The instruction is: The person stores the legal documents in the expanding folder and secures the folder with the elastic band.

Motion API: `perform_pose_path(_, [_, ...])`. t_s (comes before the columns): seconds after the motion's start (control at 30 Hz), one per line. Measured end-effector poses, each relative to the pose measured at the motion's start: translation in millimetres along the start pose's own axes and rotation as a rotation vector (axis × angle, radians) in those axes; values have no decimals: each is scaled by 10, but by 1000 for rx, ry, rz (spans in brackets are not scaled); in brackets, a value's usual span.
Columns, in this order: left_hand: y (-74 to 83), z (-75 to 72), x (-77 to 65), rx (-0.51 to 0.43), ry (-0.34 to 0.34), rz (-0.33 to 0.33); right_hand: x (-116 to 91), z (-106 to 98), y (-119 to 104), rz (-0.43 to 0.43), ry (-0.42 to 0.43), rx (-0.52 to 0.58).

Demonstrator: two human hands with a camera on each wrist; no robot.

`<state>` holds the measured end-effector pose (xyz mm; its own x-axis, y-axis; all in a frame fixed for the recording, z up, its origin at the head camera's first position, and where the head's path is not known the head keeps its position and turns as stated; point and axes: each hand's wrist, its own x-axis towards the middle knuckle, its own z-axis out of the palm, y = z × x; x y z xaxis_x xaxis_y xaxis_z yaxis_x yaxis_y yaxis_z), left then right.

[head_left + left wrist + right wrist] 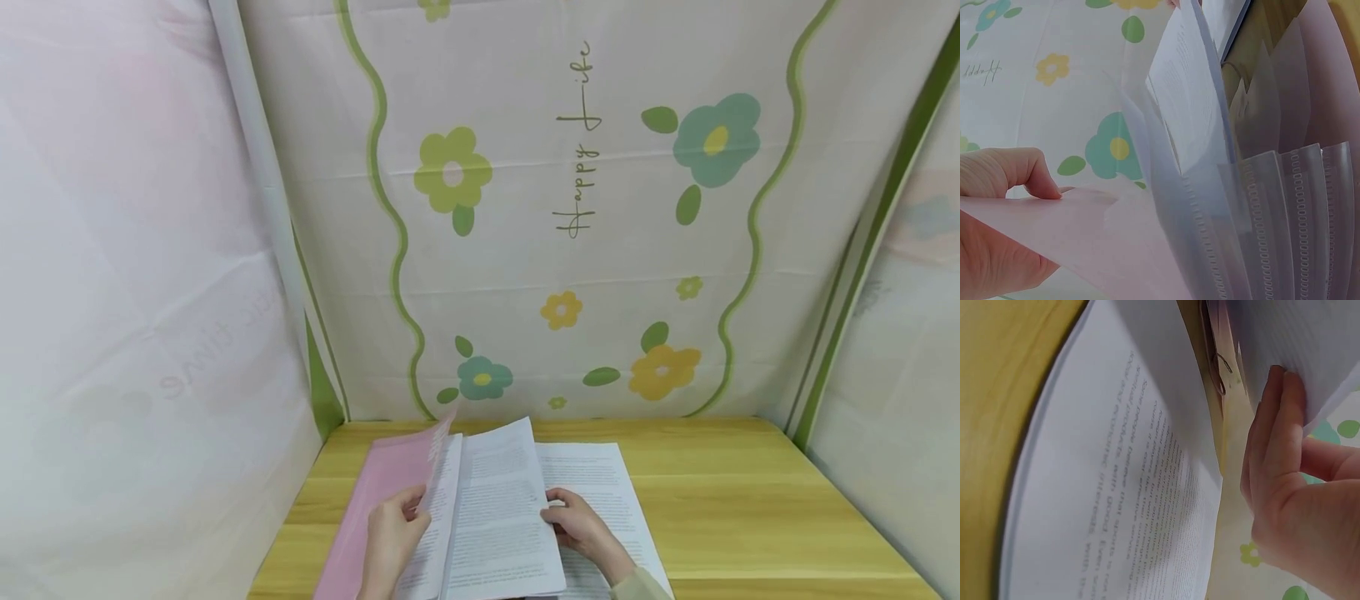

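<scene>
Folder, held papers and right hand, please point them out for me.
Folder (390,467): head view, on its pink cover.
Held papers (498,508): head view, middle of the printed page.
Right hand (582,525): head view, middle of the hand.

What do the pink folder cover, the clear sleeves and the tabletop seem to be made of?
Pink folder cover: probably smooth, flexible plastic, since it curves as a sheet.
Clear sleeves: likely glossy plastic film, being see-through with pale highlights.
Tabletop: satin-looking wood or printed laminate; the grain pattern fits either.
</scene>
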<state>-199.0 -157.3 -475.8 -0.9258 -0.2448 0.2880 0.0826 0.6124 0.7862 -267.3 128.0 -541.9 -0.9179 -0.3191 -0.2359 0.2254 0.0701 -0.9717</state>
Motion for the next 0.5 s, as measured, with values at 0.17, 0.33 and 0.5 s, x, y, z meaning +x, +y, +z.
perform_pose_path(0.17, [1, -5, -5, -17, -7, 0, -53, 8, -19, 36, -15, -36])
perform_pose_path(0.33, [0, -8, -5, -21, -8, 4, -81, -24, -32, 57, 4, -115])
perform_pose_path(0.5, [-1, -9, -5, -22, -10, 6, -85, -56, -43, 40, 0, -104])
